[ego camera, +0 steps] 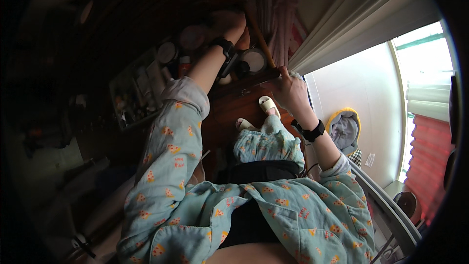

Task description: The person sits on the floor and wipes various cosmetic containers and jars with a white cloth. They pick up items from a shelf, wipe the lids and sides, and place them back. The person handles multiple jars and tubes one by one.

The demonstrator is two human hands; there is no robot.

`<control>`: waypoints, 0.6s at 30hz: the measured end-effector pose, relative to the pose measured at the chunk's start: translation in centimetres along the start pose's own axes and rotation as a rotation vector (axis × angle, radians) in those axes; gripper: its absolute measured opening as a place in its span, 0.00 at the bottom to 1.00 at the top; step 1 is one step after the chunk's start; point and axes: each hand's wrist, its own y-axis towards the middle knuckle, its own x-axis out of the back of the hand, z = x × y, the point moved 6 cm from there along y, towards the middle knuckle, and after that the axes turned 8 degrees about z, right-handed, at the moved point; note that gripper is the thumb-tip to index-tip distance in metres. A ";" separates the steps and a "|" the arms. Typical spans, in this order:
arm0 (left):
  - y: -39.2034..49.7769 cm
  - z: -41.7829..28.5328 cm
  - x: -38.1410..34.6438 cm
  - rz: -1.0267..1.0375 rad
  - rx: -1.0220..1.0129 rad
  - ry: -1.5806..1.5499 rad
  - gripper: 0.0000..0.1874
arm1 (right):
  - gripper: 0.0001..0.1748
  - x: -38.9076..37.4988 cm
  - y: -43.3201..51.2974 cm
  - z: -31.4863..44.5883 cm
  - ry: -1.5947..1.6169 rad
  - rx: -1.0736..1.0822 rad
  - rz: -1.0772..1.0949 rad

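Note:
My left hand [230, 22] reaches into a dark open wooden drawer [261, 40]. Its fingers are lost in shadow, so I cannot see whether they hold anything. Around that wrist lie a round pale-lidded jar [253, 61], a small black round item [242, 68], another round-lidded container [167, 52] and a red bottle with a pale cap [184, 65]. With thumb and index finger, my right hand [293, 91] grips the right corner of the dark drawer front [243, 87]. A pale bunched item [295, 75] shows just past its knuckles; what it is stays unclear.
A clear-looking box of small items [137, 90] stands left of the drawer. Pink curtains [278, 18] hang behind it. On the right are a white panel [370, 80], a yellow-rimmed grey padded item [343, 130] and a metal rail [384, 201]. Below, my slippered feet [269, 106] are on reddish-brown flooring.

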 end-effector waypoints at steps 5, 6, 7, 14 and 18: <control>0.3 0.9 0.0 -0.108 0.122 -0.107 0.33 | 0.35 0.4 1.3 0.1 -0.034 0.020 0.114; 0.7 0.1 -0.3 -0.079 0.032 0.187 0.33 | 0.35 0.5 1.4 0.2 -0.053 0.027 0.130; 0.9 -0.6 -0.4 -0.107 -0.039 0.443 0.33 | 0.34 0.6 1.5 0.3 -0.037 0.021 0.145; 2.1 2.3 -1.8 -0.028 0.031 -0.838 0.20 | 0.32 0.2 2.3 0.3 -0.063 0.132 0.145; 1.2 2.4 -1.4 0.253 -0.251 -1.099 0.17 | 0.31 0.2 2.5 -0.2 -0.004 0.163 0.172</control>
